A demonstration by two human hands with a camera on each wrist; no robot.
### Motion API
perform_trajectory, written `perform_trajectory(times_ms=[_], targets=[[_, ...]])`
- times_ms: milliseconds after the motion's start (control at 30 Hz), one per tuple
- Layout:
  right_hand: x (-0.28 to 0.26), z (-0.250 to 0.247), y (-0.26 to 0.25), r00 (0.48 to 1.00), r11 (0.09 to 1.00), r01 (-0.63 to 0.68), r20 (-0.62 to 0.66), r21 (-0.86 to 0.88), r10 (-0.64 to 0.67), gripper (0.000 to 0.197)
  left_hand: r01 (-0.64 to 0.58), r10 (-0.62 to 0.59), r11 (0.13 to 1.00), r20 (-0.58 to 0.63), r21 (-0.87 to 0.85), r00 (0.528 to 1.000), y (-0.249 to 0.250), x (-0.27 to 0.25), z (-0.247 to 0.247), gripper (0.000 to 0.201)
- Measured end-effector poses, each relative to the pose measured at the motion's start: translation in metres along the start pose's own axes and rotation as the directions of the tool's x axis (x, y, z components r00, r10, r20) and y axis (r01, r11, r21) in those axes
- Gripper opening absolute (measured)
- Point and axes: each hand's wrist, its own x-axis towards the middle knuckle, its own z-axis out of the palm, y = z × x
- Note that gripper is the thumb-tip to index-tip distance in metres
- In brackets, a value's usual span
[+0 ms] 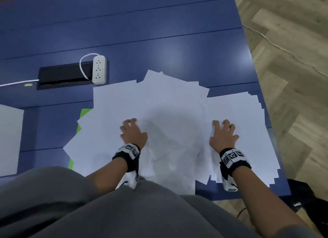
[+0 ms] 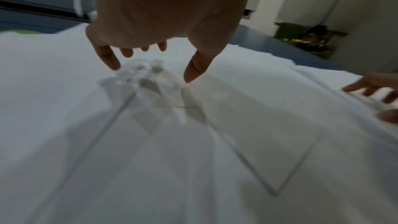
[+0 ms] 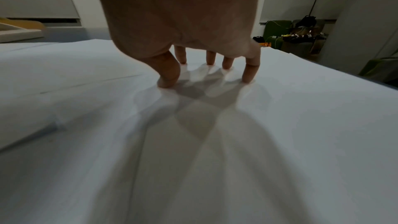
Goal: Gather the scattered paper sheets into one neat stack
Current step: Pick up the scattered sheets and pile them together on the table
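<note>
Several white paper sheets [image 1: 168, 99] lie fanned and overlapping on the blue table [image 1: 142, 33], with a thicker skewed pile [image 1: 248, 117] at the right. My left hand [image 1: 132, 129] rests with arched, spread fingers on the middle sheets. In the left wrist view the left hand [image 2: 150, 69] hangs its fingertips at the paper [image 2: 193, 159]; contact is blurred. My right hand [image 1: 223, 129] presses spread fingertips onto the left side of the right pile. In the right wrist view the right hand [image 3: 206, 74] has thumb and fingertips down on the paper [image 3: 215, 159]. Neither hand grips a sheet.
A white power strip [image 1: 99, 70] and a black cable tray [image 1: 63, 77] sit behind the sheets at the left. Something green [image 1: 85, 111] shows under the left sheets. A white object [image 1: 9, 136] lies at far left. The right pile reaches the table's right edge [image 1: 266, 113].
</note>
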Motion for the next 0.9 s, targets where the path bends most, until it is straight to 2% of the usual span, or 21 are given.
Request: perform_trajectory(times_ms=[100, 167, 333, 500, 600, 633, 700, 733, 800, 867, 900], targets=[[-0.001, 0.003, -0.003, 1.0, 0.999, -0.016, -0.01, -0.039, 0.015, 0.061, 0.187, -0.188, 0.98, 0.008, 0.067, 0.982, -0.034, 0.007, -0.006, 0.081], [-0.001, 0.004, -0.006, 0.999, 0.998, -0.033, -0.002, -0.052, 0.033, 0.062, 0.249, -0.253, 0.966, 0.064, 0.064, 0.965, -0.042, 0.009, -0.008, 0.087], [-0.006, 0.002, -0.015, 0.995, 0.995, -0.078, 0.054, -0.063, 0.081, 0.07, 0.223, -0.236, 0.97, 0.14, 0.1, 0.962, -0.041, 0.015, -0.011, 0.087], [-0.013, -0.001, -0.023, 0.988, 0.992, -0.121, 0.098, -0.022, 0.123, 0.075, 0.206, -0.224, 0.969, 0.132, 0.135, 0.966, -0.043, 0.014, -0.01, 0.083], [-0.02, -0.007, -0.038, 0.989, 0.99, -0.143, 0.041, 0.021, 0.142, 0.07, 0.193, -0.21, 0.971, 0.123, 0.14, 0.97, -0.048, 0.012, -0.009, 0.078], [-0.024, -0.009, -0.046, 0.994, 0.994, -0.11, -0.003, 0.025, 0.11, 0.069, 0.184, -0.198, 0.975, 0.12, 0.121, 0.973, -0.05, 0.012, -0.01, 0.076], [-0.036, -0.008, -0.066, 0.995, 0.997, 0.072, -0.075, 0.035, -0.069, 0.063, 0.16, -0.162, 0.987, 0.124, 0.022, 0.979, -0.057, 0.012, -0.014, 0.069], [-0.042, -0.006, -0.078, 0.976, 0.979, 0.201, -0.097, 0.044, -0.196, 0.059, 0.147, -0.139, 0.988, 0.134, -0.055, 0.981, -0.061, 0.012, -0.018, 0.063], [-0.054, 0.002, -0.103, 0.897, 0.9, 0.435, -0.101, 0.024, -0.43, 0.053, 0.137, -0.106, 0.967, 0.154, -0.214, 0.982, -0.068, 0.016, -0.025, 0.052], [-0.064, 0.013, -0.128, 0.832, 0.833, 0.552, -0.04, -0.035, -0.553, 0.06, 0.142, -0.083, 0.928, 0.182, -0.344, 0.98, -0.072, 0.02, -0.036, 0.047], [-0.067, 0.018, -0.139, 0.823, 0.821, 0.567, 0.008, -0.058, -0.568, 0.068, 0.133, -0.057, 0.908, 0.196, -0.397, 0.979, -0.073, 0.021, -0.041, 0.045]])
